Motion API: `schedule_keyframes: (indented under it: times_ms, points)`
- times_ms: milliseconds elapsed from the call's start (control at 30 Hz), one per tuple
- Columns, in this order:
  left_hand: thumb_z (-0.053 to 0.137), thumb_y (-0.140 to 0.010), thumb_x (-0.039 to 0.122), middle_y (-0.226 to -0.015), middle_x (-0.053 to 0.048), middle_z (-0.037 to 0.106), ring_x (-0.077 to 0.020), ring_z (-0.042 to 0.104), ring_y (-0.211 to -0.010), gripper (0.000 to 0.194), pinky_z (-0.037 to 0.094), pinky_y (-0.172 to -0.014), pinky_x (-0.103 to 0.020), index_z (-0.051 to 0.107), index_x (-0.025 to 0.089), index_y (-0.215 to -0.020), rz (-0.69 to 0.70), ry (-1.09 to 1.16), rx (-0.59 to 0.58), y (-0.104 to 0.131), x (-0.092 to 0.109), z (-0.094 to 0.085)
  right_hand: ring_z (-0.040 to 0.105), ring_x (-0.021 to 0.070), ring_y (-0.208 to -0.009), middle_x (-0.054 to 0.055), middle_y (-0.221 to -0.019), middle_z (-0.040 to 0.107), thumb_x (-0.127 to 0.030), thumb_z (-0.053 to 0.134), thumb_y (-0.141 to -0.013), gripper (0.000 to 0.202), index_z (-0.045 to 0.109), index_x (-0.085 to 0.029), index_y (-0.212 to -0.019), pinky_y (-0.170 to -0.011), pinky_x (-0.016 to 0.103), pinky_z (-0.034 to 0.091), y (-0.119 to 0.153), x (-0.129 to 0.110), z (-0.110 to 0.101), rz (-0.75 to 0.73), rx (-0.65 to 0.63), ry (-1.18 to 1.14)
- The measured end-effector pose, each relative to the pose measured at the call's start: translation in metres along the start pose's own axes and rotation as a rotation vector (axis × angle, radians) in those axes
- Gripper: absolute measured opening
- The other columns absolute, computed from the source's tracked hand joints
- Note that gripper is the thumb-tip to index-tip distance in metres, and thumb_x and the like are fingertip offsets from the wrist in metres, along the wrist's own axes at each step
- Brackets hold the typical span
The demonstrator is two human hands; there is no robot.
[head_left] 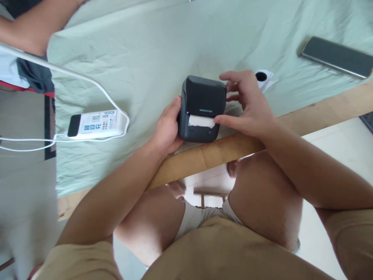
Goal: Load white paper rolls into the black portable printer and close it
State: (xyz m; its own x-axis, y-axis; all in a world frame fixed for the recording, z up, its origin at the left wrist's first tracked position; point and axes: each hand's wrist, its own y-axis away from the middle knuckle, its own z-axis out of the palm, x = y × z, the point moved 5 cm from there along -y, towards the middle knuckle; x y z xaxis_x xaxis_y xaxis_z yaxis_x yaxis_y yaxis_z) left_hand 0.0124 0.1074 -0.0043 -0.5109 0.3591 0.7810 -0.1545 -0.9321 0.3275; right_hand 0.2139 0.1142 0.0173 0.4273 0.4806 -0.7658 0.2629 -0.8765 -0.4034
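A small dark label printer stands near the table's front edge, its lid down. A strip of white paper sticks out of its front slot. My left hand is closed around the printer's left side, thumb along the edge and fingers partly hidden. At the right side, my right hand grips the printer lightly: its thumb tip touches the paper's right end and its curled fingers meet the lid's edge. Just behind that hand lies a small roll with a black centre and white paper, partly covered.
A pale green cloth covers the table, whose wooden edge shows in front. To the left lies a white power bank with a white cable. A dark phone lies at the right. Another person's arm rests at upper left.
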Motion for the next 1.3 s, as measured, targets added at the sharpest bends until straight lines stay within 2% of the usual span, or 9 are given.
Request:
schedule_keyframes:
  times_ms: [100, 267, 400, 533, 800, 933, 1033, 1200, 1300]
  points:
    - [0.048, -0.117, 0.042, -0.103, -0.007, 0.087, -0.0276, 0.081, -0.125, 0.041, 0.064, -0.109, -0.039, 0.078, 0.017, -0.103, -0.001, -0.010, -0.007, -0.001, -0.001, 0.000, 0.069, 0.0257, -0.093, 0.004, -0.103, 0.063, -0.090, 0.077, -0.083, 0.082, 0.064, -0.034, -0.141, -0.087, 0.048, 0.064, -0.001, -0.004, -0.006, -0.058, 0.112, 0.034]
    - [0.055, -0.115, 0.051, -0.114, -0.010, 0.087, -0.0314, 0.076, -0.136, 0.041, 0.059, -0.118, -0.044, 0.078, 0.017, -0.112, 0.004, -0.043, -0.037, -0.002, -0.002, -0.001, 0.049, 0.0167, -0.049, -0.010, -0.058, 0.044, -0.083, 0.067, -0.098, 0.057, 0.059, -0.036, -0.128, -0.057, 0.035, 0.050, -0.003, -0.020, -0.005, 0.053, 0.253, -0.084]
    - [0.052, -0.115, 0.050, -0.116, -0.011, 0.086, -0.0312, 0.074, -0.138, 0.043, 0.058, -0.119, -0.043, 0.078, 0.016, -0.112, -0.001, -0.067, -0.030, -0.001, -0.002, 0.000, 0.058, 0.0174, -0.051, -0.008, -0.065, 0.058, -0.082, 0.072, -0.095, 0.052, 0.051, -0.035, -0.107, -0.047, 0.032, 0.047, -0.007, -0.034, -0.006, 0.072, 0.384, -0.207]
    - [0.053, -0.115, 0.050, -0.113, -0.009, 0.086, -0.0307, 0.075, -0.136, 0.040, 0.059, -0.118, -0.043, 0.077, 0.018, -0.108, -0.014, -0.083, -0.021, -0.001, -0.002, -0.001, 0.070, 0.0200, -0.076, 0.001, -0.097, 0.075, -0.074, 0.078, -0.094, 0.048, 0.051, -0.034, -0.098, -0.047, 0.032, 0.048, -0.010, -0.030, -0.008, 0.011, 0.417, -0.217]
    - [0.053, -0.114, 0.043, -0.094, -0.007, 0.085, -0.0279, 0.080, -0.123, 0.036, 0.062, -0.112, -0.041, 0.073, 0.018, -0.096, 0.000, -0.049, -0.013, -0.001, -0.003, -0.002, 0.072, 0.0220, -0.075, 0.001, -0.101, 0.082, -0.035, 0.071, -0.096, 0.009, 0.068, -0.030, -0.104, -0.074, 0.042, 0.057, -0.016, -0.048, 0.004, 0.053, 0.051, 0.411]
    - [0.058, -0.113, 0.045, -0.095, -0.008, 0.085, -0.0290, 0.080, -0.122, 0.036, 0.064, -0.109, -0.042, 0.074, 0.020, -0.094, -0.008, -0.035, -0.025, 0.001, -0.002, 0.000, 0.076, 0.0345, -0.087, 0.001, -0.096, 0.081, -0.040, 0.078, -0.091, 0.030, 0.073, -0.037, -0.120, -0.079, 0.054, 0.061, -0.025, -0.050, 0.010, 0.154, -0.162, 0.560]
    - [0.058, -0.113, 0.044, -0.091, -0.007, 0.084, -0.0292, 0.080, -0.122, 0.036, 0.064, -0.108, -0.041, 0.074, 0.021, -0.089, -0.023, -0.041, -0.010, 0.003, -0.002, 0.000, 0.075, 0.0346, -0.086, 0.000, -0.100, 0.083, -0.038, 0.079, -0.088, 0.036, 0.073, -0.040, -0.123, -0.080, 0.057, 0.063, -0.026, -0.055, 0.008, 0.128, -0.224, 0.521]
    - [0.054, -0.115, 0.044, -0.087, -0.006, 0.082, -0.0277, 0.081, -0.116, 0.042, 0.065, -0.103, -0.039, 0.075, 0.020, -0.088, -0.027, -0.008, 0.019, 0.002, -0.003, -0.002, 0.055, 0.0174, -0.055, -0.003, -0.101, 0.079, -0.034, 0.077, -0.080, 0.043, 0.071, -0.039, -0.122, -0.050, 0.040, 0.051, -0.011, -0.065, -0.016, 0.098, 0.041, 0.060]
    - [0.060, -0.112, 0.047, -0.095, -0.004, 0.084, -0.0254, 0.082, -0.110, 0.036, 0.065, -0.096, -0.035, 0.077, 0.021, -0.093, -0.046, -0.027, 0.016, 0.001, -0.003, -0.003, 0.054, 0.0172, -0.053, -0.003, -0.089, 0.071, -0.033, 0.067, -0.076, 0.038, 0.068, -0.036, -0.114, -0.039, 0.034, 0.038, -0.001, -0.043, -0.024, 0.213, 0.252, -0.310]
